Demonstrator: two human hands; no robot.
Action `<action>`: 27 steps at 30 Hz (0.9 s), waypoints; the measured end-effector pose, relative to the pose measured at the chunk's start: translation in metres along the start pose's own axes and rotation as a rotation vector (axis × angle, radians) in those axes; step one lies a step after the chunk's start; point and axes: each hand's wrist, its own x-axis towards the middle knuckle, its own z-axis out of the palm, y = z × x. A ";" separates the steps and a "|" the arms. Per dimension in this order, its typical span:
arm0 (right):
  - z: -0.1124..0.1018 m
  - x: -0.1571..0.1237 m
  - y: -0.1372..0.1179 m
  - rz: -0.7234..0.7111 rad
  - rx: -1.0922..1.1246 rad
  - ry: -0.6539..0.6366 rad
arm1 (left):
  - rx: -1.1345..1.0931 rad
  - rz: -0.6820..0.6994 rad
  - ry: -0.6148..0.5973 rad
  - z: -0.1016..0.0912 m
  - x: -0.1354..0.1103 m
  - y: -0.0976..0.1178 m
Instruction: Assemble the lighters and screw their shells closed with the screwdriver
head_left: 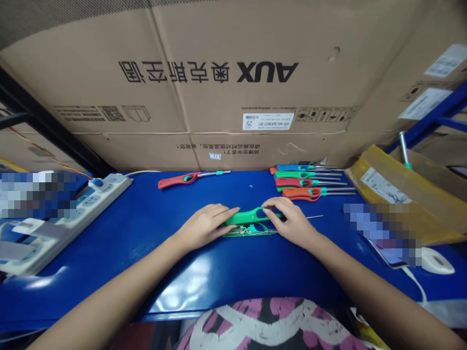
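Left hand (204, 227): grip open, fingers flat on the handle end of the green lighter (245, 216). Right hand (293, 224): grip pinched on its trigger loop. Lighter lies mid blue tabletop (146, 218). Beyond: red lighter (178, 181) left, row of lighters (304, 182) right, cardboard box (219, 97) behind.

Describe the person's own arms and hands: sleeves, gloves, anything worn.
Both forearms are bare, no sleeves in view. The left hand and right hand wear no gloves, and no watch or bracelet shows at either wrist. A pink, black and white patterned garment shows at the bottom edge.
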 end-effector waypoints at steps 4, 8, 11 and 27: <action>-0.029 0.003 0.011 0.027 -0.049 -0.189 | -0.038 -0.020 -0.071 -0.019 -0.001 -0.003; -0.042 -0.003 0.028 0.092 -0.064 -0.282 | -0.148 -0.090 -0.176 -0.029 0.000 -0.001; -0.040 -0.007 0.034 0.133 -0.045 -0.276 | -0.197 -0.115 -0.190 -0.028 -0.001 0.002; -0.028 -0.007 0.009 -0.100 -0.039 -0.406 | -0.271 -0.129 -0.247 -0.011 -0.006 0.002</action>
